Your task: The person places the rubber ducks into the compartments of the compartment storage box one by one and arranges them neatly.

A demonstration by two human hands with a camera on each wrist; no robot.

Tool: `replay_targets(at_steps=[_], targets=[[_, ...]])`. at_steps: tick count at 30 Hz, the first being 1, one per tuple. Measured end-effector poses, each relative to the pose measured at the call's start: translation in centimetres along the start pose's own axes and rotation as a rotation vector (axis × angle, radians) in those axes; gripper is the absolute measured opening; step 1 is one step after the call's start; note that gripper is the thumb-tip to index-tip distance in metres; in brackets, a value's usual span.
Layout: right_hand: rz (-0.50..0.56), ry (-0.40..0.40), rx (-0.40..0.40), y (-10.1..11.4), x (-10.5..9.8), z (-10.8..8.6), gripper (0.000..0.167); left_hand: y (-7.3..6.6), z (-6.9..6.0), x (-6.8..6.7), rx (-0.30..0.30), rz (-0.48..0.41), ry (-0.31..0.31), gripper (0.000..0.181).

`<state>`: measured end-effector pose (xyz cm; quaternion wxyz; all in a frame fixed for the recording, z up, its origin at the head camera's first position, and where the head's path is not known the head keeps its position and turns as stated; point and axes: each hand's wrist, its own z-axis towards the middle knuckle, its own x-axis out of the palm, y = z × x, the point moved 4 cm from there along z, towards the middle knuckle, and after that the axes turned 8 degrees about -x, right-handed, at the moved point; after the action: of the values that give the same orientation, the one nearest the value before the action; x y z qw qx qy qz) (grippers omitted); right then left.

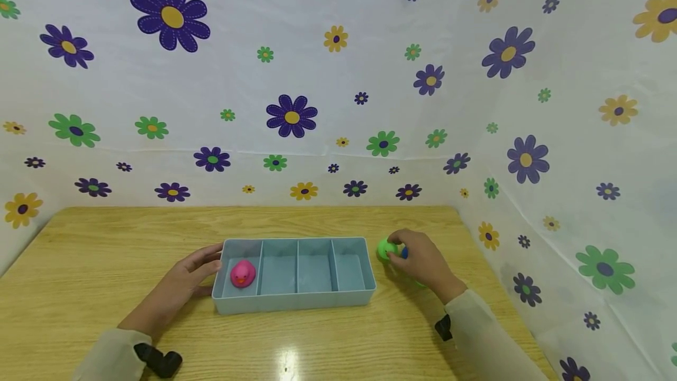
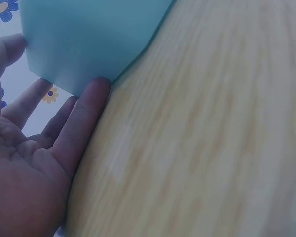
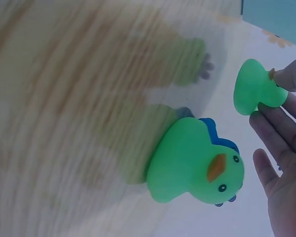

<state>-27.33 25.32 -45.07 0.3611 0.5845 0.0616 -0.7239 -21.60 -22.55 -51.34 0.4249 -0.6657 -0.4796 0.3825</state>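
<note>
right hand [image 1: 421, 260] pinches green duck [image 3: 249, 88], second duck [image 3: 172, 158] just beside it; left hand [image 1: 182, 278], fingers apart, touches tray [image 1: 293, 302], pink duck [image 1: 243, 273] beyond.

In the head view, the blue-and-green duck [image 3: 190, 160] is mostly hidden.

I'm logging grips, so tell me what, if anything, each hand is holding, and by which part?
The right hand pinches the green duck nearest the tray by its head; the left hand touches the tray's left end.
</note>
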Motion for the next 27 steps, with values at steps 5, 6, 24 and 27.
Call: replay_targets(at_steps=[5, 6, 24, 27], targets=[[0.016, -0.022, -0.001, 0.3, -0.3, 0.2, 0.024, -0.2, -0.1, 0.0, 0.002, -0.009, -0.004, 0.07], [0.023, -0.022, 0.004, 0.4, -0.4, 0.2, 0.024, -0.2, -0.1, 0.0, 0.003, -0.01, -0.006, 0.069], [0.119, -0.019, 0.06, 1.3, -0.9, 0.3, 0.024, 0.0, 0.1, -0.1, 0.03, -0.025, 0.007, 0.067], [0.114, -0.018, 0.068, 1.4, -0.9, 0.2, 0.024, 0.0, 0.1, -0.1, 0.04, -0.021, 0.009, 0.066]])
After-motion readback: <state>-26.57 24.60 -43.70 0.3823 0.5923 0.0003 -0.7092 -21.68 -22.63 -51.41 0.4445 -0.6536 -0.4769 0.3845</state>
